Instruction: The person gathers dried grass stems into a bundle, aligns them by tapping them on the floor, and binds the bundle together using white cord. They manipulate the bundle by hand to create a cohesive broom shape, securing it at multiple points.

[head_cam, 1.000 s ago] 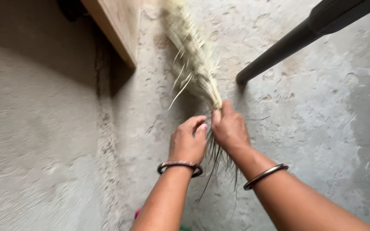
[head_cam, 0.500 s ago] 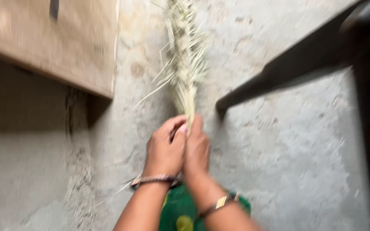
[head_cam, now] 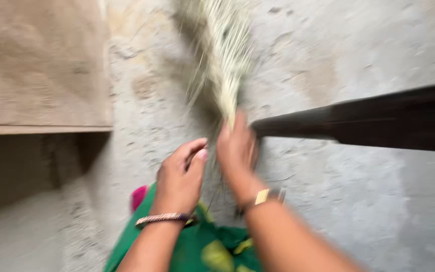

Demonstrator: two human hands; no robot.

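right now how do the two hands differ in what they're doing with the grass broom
The right hand is closed round the neck of the grass broom, while the left hand is half open beside it, fingers curled, not clearly gripping. The right hand reaches farther forward than the left. Both wrists wear a bangle.

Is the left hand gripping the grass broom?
No, only the right hand grips the broom; the left hand is open beside it, thumb and fingers apart.

- I see the broom pale straw-green.
- Left of the broom, my board is tan.
- Right of the broom, the leg is dark brown.
- Below the broom, my cloth is green with yellow patches, pink at one edge.
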